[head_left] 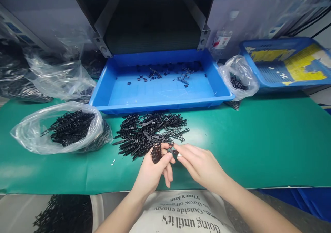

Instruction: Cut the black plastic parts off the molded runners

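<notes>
My left hand [149,171] is closed around several black plastic strips [156,153], which stand up between its thumb and fingers. Between the fingertips of both hands is a small black plastic piece [172,151], partly hidden by the fingers. My right hand [203,164] pinches at the right end of that piece, and something small and white [179,154] shows at its fingertips. Just beyond the hands, a pile of similar black plastic strips [144,133] lies on the green table mat [245,143].
A blue tray [160,107] holds scattered black bits behind the pile. Left stands an open plastic bag [26,136] of strips; right, a smaller bag [252,84]. A blue basket [269,77] and a bottle [224,36] are at the back right. Below left is a bin [97,209].
</notes>
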Demonstrator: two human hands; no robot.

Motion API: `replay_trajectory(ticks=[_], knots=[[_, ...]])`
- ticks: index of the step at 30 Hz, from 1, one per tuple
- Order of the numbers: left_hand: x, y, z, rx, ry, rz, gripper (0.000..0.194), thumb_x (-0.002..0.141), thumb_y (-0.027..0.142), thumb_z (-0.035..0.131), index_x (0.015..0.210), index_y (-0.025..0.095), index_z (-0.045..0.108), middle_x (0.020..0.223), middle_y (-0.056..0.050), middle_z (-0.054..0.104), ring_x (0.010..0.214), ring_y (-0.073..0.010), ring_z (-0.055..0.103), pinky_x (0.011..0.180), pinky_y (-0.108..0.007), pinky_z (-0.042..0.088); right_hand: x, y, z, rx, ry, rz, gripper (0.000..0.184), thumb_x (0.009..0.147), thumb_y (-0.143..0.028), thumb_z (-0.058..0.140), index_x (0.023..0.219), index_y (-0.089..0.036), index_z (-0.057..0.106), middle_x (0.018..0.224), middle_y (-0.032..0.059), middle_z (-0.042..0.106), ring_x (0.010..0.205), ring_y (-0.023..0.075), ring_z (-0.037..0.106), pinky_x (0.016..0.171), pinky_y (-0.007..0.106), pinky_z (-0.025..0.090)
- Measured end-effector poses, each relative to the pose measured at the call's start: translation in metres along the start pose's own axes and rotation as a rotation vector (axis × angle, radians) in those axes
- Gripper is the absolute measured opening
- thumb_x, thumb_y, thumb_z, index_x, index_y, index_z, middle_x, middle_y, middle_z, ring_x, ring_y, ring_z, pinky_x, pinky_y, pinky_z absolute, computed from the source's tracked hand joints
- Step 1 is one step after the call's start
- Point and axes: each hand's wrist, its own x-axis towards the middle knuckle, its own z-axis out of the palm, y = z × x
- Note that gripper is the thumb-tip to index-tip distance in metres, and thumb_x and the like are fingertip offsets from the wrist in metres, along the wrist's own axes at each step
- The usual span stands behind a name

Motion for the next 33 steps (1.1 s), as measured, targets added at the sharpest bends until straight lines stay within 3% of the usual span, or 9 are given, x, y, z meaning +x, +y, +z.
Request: replay_trajectory(ticks=[9, 17, 26, 33], knots=[[-0.002, -0.007, -0.001, 0.060, 0.013, -0.020, 0.029, 0.079, 0.034, 0.056, 0.096, 0.017, 0.041, 0.060, 0.004, 0.053, 0.031, -0.0090, 0.046, 0.024, -0.016, 0.037, -0.002, -0.003, 0.004, -0.097, 0.068, -0.032, 0.038, 0.095, -0.024, 0.024, 0.115, -0.013, 0.054, 0.087, 0.0078, 0.064, 0.071, 0.0177, 0.060, 0.053, 0.027, 0.046], [-0.002, -0.002, 0.001, 0.227, -0.028, -0.055, 0.029, 0.083, 0.044, 0.047, 0.092, 0.018, 0.037, 0.035, 0.011, 0.037, 0.023, -0.0047, 0.023, 0.026, -0.012, 0.020, -0.004, -0.006, 0.010, -0.084, 0.137, -0.001, 0.036, 0.095, -0.024, 0.027, 0.113, -0.013, 0.056, 0.081, 0.0057, 0.064, 0.065, 0.0161, 0.058, 0.051, 0.026, 0.043], [0.001, -0.014, 0.002, 0.179, 0.063, -0.030, 0.029, 0.081, 0.046, 0.050, 0.089, 0.020, 0.038, 0.038, 0.012, 0.034, 0.025, -0.0042, 0.018, 0.023, -0.012, 0.016, -0.002, -0.005, 0.020, -0.117, 0.174, 0.039, 0.039, 0.095, -0.027, 0.025, 0.110, -0.013, 0.058, 0.075, 0.0055, 0.063, 0.059, 0.0150, 0.057, 0.046, 0.025, 0.039], [0.001, -0.018, 0.002, -0.015, 0.169, 0.005, 0.035, 0.077, 0.046, 0.057, 0.086, 0.020, 0.036, 0.052, 0.010, 0.038, 0.028, -0.0018, 0.020, 0.026, -0.011, 0.015, 0.009, 0.000, 0.031, -0.156, 0.136, 0.020, 0.035, 0.094, -0.025, 0.030, 0.115, -0.014, 0.054, 0.082, 0.0062, 0.064, 0.068, 0.0189, 0.061, 0.050, 0.028, 0.045]])
